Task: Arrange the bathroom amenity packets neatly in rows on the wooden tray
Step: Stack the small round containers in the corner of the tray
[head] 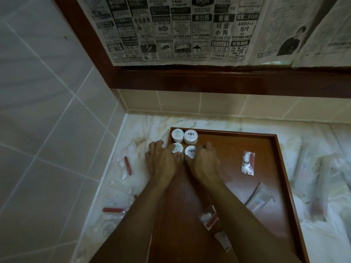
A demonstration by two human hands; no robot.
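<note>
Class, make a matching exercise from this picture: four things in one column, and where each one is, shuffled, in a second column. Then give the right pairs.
1. left hand
2. newspaper
3. packet with red stick
4. cotton swabs

A. on the countertop, left of the tray
B. hanging on the wall
C. on the tray's right side
D. on a round packet in the tray's far left corner

Pairs: 1-D, 2-B, 3-C, 4-A

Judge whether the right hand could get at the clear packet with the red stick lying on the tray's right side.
Probably yes: the packet lies alone on bare tray, right of the right hand, nothing between.
</note>
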